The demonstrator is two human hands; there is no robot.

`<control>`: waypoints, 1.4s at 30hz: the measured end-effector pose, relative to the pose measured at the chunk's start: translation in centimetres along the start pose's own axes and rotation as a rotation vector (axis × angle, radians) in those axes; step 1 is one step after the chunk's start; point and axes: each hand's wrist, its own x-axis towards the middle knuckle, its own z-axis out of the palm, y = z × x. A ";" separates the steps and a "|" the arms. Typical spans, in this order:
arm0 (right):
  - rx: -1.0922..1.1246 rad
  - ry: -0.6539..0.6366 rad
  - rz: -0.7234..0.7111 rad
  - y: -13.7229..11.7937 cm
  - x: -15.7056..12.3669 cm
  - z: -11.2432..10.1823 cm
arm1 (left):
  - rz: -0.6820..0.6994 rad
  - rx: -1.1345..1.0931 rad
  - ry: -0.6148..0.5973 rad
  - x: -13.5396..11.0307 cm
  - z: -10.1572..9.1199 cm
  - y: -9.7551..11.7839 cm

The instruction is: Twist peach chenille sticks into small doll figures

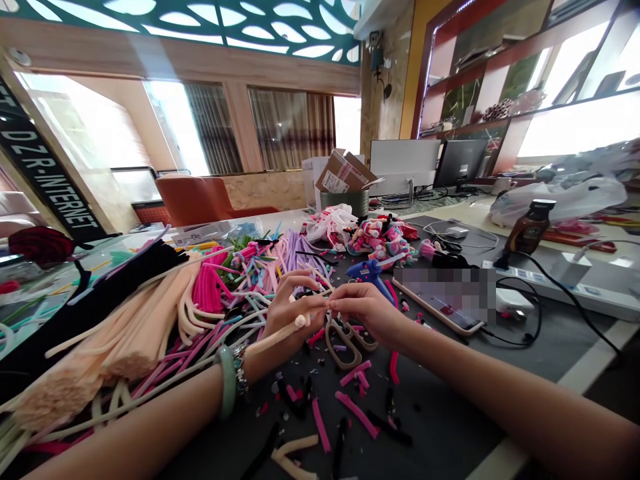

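While the left hand (295, 313) and right hand (367, 310) pinch a fuzzy peach chenille stem (275, 337)

As I read the head camera feed from my remote station, the fuzzy peach chenille stem lies across the left wrist's side of the bench, its rounded tip just past the left hand's curled fingers. The left hand is closed around it in a pinch, thumb pressed on top. The right hand's thumb and forefinger are pressed together and touch the left fingertips, but I cannot tell whether they grip the stem itself. A smooth green bangle (227, 380) and a beaded bracelet (241, 377) circle the left wrist.

Just below the hands sit beige-handled scissors (345, 343) on a dark work mat (440, 413), scattered with short magenta chenille offcuts (357, 413). Beyond the right hand lie a blue hot glue gun (370, 273) and a smartphone (440, 300) with its screen pixelated. To the left, a long heap of peach chenille stems (120, 333) lies against a black bundle of stems (90, 293). Farther back are pink-and-white chenille bundles (380, 240), a brown bottle (530, 227), a white plastic bag (555, 200), a white power strip (550, 280), and a cardboard box (345, 172).
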 end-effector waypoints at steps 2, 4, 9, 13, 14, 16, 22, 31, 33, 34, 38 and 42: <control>0.016 0.001 0.008 0.0 0.0 0.0 | 0.019 0.001 0.010 0.2 0.1 0.2; 0.019 0.001 0.014 0.0 0.0 0.0 | 0.032 0.002 0.025 0.4 0.1 0.4; -0.020 -0.006 0.002 0.2 -0.1 -0.1 | -0.031 -0.021 0.031 0.4 0.0 0.4; -0.013 -0.014 -0.007 0.3 0.0 -0.2 | -0.075 -0.042 0.022 0.3 -0.2 0.5; -0.009 -0.019 -0.007 0.3 0.0 -0.2 | -0.079 -0.045 0.013 0.4 -0.3 0.7; 0.000 -0.026 0.000 0.3 0.0 -0.2 | -0.074 -0.047 -0.004 0.5 -0.4 0.9; 0.018 -0.013 0.006 0.3 0.1 -0.1 | -0.105 -0.063 -0.043 0.5 -0.5 1.3; 0.007 0.058 -0.073 0.4 0.0 -0.1 | -0.237 -0.153 0.004 0.3 0.1 0.3; 0.038 0.102 -0.097 0.2 0.0 -0.1 | -0.273 -0.190 0.005 0.1 0.2 0.0; 0.053 0.124 -0.106 0.1 0.0 0.0 | -0.310 -0.217 -0.001 0.0 0.3 -0.1; 0.082 0.180 -0.141 0.0 -0.1 0.1 | -0.511 -0.380 -0.030 -0.7 0.5 -0.6; 0.085 0.235 -0.167 -0.2 -0.1 0.3 | -0.553 -0.454 -0.028 -0.8 0.6 -0.5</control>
